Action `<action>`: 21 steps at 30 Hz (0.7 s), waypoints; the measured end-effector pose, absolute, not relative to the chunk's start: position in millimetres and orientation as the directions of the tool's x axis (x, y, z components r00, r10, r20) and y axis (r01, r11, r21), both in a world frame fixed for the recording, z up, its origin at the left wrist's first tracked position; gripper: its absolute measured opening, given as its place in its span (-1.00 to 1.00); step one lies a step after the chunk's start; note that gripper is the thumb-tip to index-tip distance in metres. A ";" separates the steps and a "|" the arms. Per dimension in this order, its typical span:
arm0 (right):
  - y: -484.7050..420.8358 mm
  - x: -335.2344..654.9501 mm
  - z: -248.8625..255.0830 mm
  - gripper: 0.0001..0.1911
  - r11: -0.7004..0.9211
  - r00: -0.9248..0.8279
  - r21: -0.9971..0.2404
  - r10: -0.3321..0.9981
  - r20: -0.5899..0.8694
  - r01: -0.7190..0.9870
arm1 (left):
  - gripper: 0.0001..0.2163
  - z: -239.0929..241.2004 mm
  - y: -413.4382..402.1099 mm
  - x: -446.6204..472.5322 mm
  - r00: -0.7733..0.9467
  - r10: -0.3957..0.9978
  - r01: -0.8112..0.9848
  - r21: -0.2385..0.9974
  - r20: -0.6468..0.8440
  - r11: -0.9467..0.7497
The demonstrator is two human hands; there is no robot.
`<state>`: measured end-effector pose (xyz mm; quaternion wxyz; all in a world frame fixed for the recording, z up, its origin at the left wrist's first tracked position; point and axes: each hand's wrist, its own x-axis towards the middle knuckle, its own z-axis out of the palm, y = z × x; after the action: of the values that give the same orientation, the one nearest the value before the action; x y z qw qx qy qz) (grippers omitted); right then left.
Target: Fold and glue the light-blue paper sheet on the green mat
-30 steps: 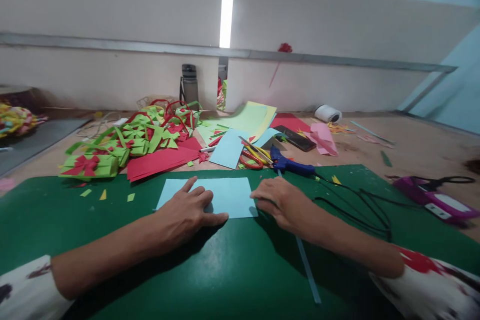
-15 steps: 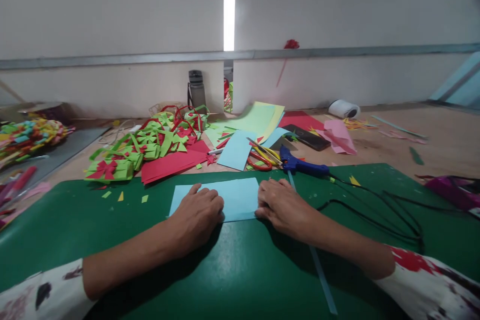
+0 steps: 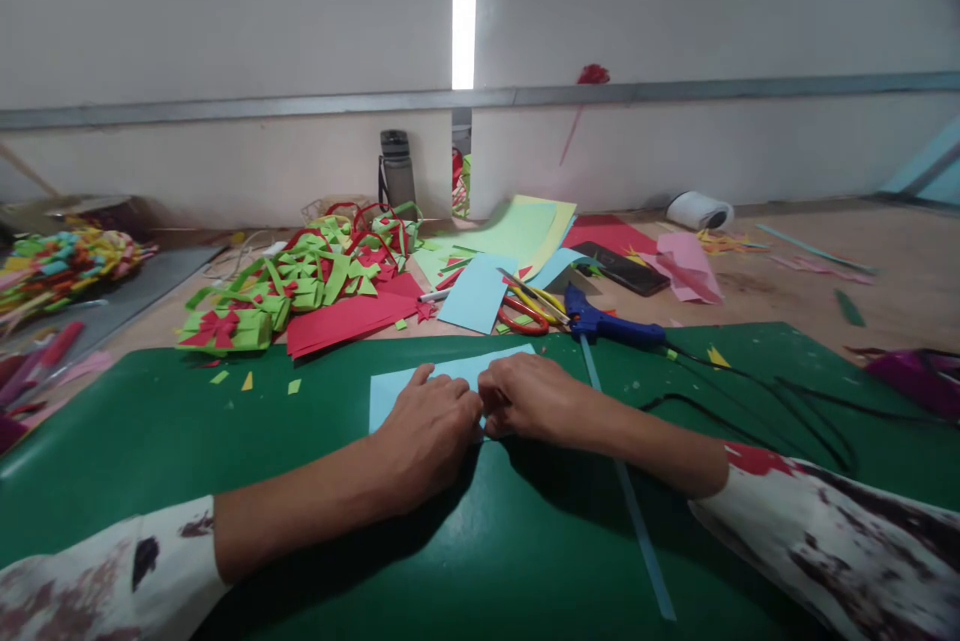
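Observation:
A light blue paper sheet (image 3: 390, 393) lies on the green cutting mat (image 3: 225, 441) in front of me. My left hand (image 3: 429, 426) rests on the sheet with its fingers curled and pressed down on the paper. My right hand (image 3: 529, 396) sits close beside it, fingertips bent onto the sheet's right part. The two hands nearly touch and cover most of the sheet, so only its left end and top edge show. A thin blue paper strip (image 3: 637, 521) runs under my right forearm.
Behind the mat lie a blue glue gun (image 3: 607, 325) with its black cord (image 3: 750, 401), red-handled scissors (image 3: 523, 313), a phone (image 3: 622, 269), coloured paper sheets (image 3: 517, 231), green and red paper baskets (image 3: 300, 281), a bottle (image 3: 396, 169) and a tape roll (image 3: 697, 211). White partitions stand at the back.
Both hands have moved toward each other over the blue sheet, the right one sliding left from the sheet's right edge. More of the paper is covered, and the view has shifted slightly.

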<state>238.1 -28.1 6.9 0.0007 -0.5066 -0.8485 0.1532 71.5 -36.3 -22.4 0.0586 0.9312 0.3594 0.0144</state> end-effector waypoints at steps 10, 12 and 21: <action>-26.3 242.0 -3.1 -0.95 0.397 -0.476 -0.359 0.864 -0.163 0.845 | -0.87 -10.3 -41.4 7.7 0.591 0.803 0.755 0.402 -0.075 -0.518; -25.9 242.3 -4.8 -0.93 0.399 -0.481 -0.369 0.862 -0.162 0.839 | -0.83 -11.6 -42.7 1.0 0.569 0.819 0.749 0.460 -0.076 -0.477; -27.0 241.1 -6.7 -0.90 0.385 -0.470 -0.376 0.867 -0.167 0.843 | -0.80 -11.4 -43.2 -5.1 0.501 0.859 0.739 0.570 -0.109 -0.359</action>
<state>241.1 -27.0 -6.7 0.0287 -0.5139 -0.8316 0.2085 -5.1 -43.2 -11.4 0.2861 0.8176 0.4887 0.1042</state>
